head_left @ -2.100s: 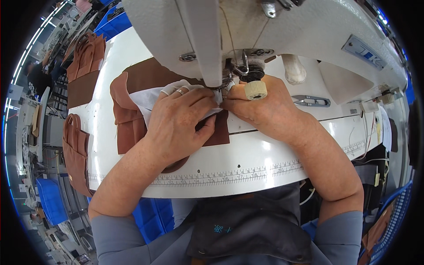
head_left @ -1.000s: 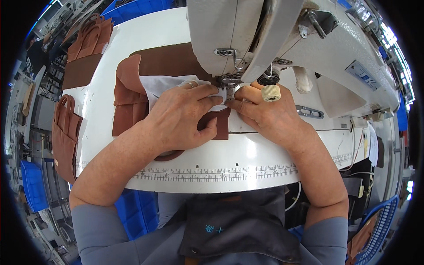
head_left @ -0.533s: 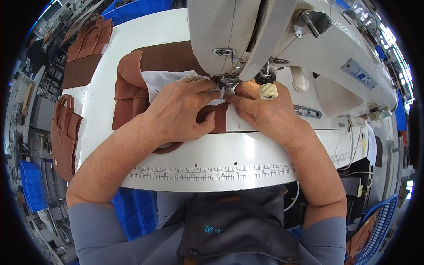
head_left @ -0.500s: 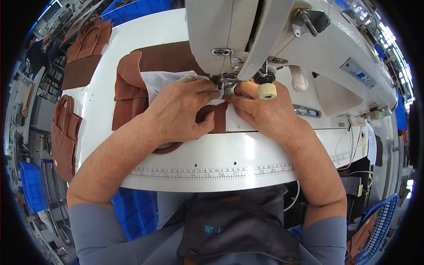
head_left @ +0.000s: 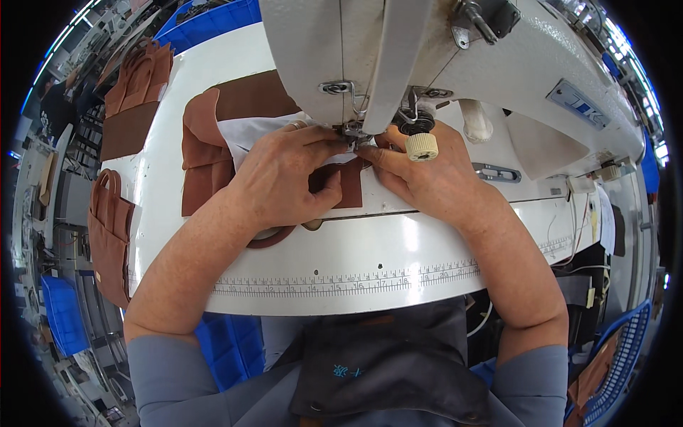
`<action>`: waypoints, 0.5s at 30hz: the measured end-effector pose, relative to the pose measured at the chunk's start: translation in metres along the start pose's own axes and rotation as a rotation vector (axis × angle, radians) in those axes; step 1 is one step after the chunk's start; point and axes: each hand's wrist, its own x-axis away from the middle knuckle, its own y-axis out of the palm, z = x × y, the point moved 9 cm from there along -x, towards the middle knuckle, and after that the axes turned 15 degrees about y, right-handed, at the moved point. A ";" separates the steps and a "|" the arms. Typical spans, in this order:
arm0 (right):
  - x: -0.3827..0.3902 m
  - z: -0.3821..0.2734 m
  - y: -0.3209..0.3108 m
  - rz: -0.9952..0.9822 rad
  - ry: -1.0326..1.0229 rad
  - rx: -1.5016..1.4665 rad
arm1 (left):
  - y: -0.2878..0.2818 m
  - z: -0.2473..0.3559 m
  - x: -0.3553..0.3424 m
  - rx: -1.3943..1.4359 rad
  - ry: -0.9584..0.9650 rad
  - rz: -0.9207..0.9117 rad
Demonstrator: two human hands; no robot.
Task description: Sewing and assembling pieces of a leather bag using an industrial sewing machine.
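A sewing machine [head_left: 352,64] stands over brown leather-like bag pieces [head_left: 206,128] with a white lining cloth [head_left: 249,132] between them. My left hand [head_left: 281,171] rests on the white cloth, its fingers bent toward the presser foot [head_left: 356,134] and holding the cloth down, thumb apart from them. Close on the right side of the foot, my right hand [head_left: 430,167] has thumb and forefinger pinched at the cloth's edge. Its other fingers are partly hidden behind the machine's cream knob [head_left: 422,146]. A rounded brown handle [head_left: 270,238] shows below my left wrist.
Brown bags with handles [head_left: 110,235] hang over the table's left edge, and more brown pieces [head_left: 135,85] lie behind them. Blue bins [head_left: 206,21] stand beyond the table. A printed ruler [head_left: 341,285] runs along its front edge. At lower right is a blue basket [head_left: 615,363].
The view has shifted slightly, so the machine head sits farther left. Both hands stay at the presser foot, and the right fingertips have moved a little left with the work.
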 end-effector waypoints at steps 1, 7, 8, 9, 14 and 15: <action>0.000 0.001 0.002 -0.026 0.023 0.002 | 0.000 0.000 0.000 0.012 -0.001 -0.006; 0.002 0.001 0.004 -0.070 0.031 -0.001 | -0.002 -0.001 -0.001 0.006 0.012 -0.028; 0.002 0.002 0.006 -0.086 0.039 0.000 | -0.002 -0.001 -0.001 0.006 0.009 -0.027; 0.002 0.002 0.006 -0.083 0.035 0.001 | -0.002 -0.001 -0.001 0.002 0.008 -0.024; 0.002 0.004 0.005 -0.060 0.056 -0.008 | 0.000 0.000 -0.002 -0.018 0.017 -0.026; 0.002 0.004 0.005 -0.058 0.060 -0.008 | -0.001 0.000 -0.002 -0.012 0.018 -0.015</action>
